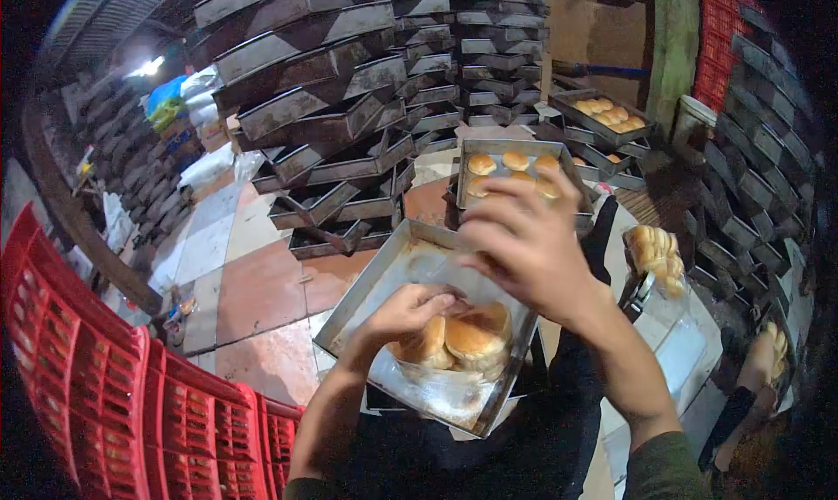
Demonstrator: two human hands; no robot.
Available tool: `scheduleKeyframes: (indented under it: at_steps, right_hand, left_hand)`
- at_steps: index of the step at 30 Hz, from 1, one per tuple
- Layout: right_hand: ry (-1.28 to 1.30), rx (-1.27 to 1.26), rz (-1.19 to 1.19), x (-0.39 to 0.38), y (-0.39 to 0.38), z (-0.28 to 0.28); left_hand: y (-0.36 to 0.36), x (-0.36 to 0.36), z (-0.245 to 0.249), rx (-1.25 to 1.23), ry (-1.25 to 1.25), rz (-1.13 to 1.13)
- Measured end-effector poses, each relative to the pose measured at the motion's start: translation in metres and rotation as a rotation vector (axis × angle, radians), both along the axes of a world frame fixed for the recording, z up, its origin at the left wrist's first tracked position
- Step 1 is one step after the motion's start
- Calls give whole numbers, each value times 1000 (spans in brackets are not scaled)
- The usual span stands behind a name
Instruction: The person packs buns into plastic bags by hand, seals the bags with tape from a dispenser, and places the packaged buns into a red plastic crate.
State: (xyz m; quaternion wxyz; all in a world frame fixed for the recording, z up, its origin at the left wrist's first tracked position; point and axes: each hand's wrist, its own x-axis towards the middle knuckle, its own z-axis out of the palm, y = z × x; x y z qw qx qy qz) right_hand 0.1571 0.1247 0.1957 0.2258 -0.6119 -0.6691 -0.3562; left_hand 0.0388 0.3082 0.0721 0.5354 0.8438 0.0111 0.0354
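Lifting buns out of a metal tray.
Left hand (pixel 410 312) closed on the bun cluster (pixel 467 338) in the near corner of the tray (pixel 406 264); right hand (pixel 524 247) raised above, blurred, fingers curled, grip impossible to tell. Most of the tray already bare; second tray (pixel 524 144) of buns behind, bagged buns (pixel 656 254) at right.
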Motion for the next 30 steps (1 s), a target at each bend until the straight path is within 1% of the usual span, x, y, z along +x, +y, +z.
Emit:
scheduleKeyframes:
  at_steps: [1,2,3,4,5,6,7,8,9,10,11,12,13,14,15,16,18,20,21,22,23,24,25,26,27,28,29,30]
  right_hand:
    - [125,241,46,3,-11,-7]
    - [375,392,77,15,-25,-35]
    - [747,510,164,25,-32,-71]
    - [974,462,195,27,-29,-102]
    - [997,284,215,26,-32,-132]
    - [1174,256,373,20,-25,-162]
    - [1168,156,308,19,-22,-171]
    - [1264,103,288,21,-20,-170]
    - [1362,47,274,24,-15,-168]
    - [1368,55,276,29,-7,-169]
    - [1584,-23,563,37,4,-170]
    - [1779,-110,862,42,12,-170]
    - [1776,-104,866,46,17,-166]
    - [1786,-202,827,49,22,-162]
    - [1797,-303,785,49,26,-161]
    - [1820,-276,759,47,33,-166]
    - [1807,-316,738,47,36,-170]
    - [1790,-349,716,45,36,-164]
    - [1808,-391,613,41,34,-155]
    - [1822,-433,510,38,33,-149]
    - [1821,-438,507,37,36,-147]
    - [1799,-401,388,35,40,-146]
    - [1774,-365,272,33,42,-145]
    - [1772,-379,277,31,43,-143]
    - [1645,-375,260,29,44,-141]
    - [1518,-369,246,26,45,-140]
    - [1514,-385,256,26,48,-143]
    - [1296,-351,337,28,52,-149]
  left_hand:
    - [1,1,-3,-11,4,31]
    - [2,1,-4,-21,5,64]
    - [0,-1,-1,-18,4,64]
    - [-3,-4,6,-59,35,62]
    - [-6,-5,9,-99,69,54]
    - [-6,-5,5,-94,75,41]
    - [-5,-5,-1,-131,59,43]
    - [-7,-4,2,-169,48,47]
    - [-8,-6,7,-163,57,41]
    - [-9,-9,15,-85,126,56]
    - [-10,-11,22,-7,192,73]
    - [-8,-12,17,-2,194,73]
    - [-5,-11,6,-45,140,56]
    - [-5,-10,4,-89,85,38]
    - [-4,-9,3,-88,87,36]
    - [-5,-10,2,-119,60,46]
    - [-14,-14,9,-154,31,66]
    - [-33,-17,26,60,-259,302]
    - [-37,-17,30,58,-259,303]
    - [-39,-17,33,207,-311,366]
    - [-42,-17,37,357,-363,430]
    - [-46,-18,41,355,-362,435]
    - [-50,-18,45,477,-383,490]
    - [-52,-17,48,601,-402,549]
    - [-52,-16,50,600,-395,564]
    - [-51,-13,51,647,-498,567]
    - [-50,-10,51,695,-603,572]
    - [-48,-9,49,648,-636,610]
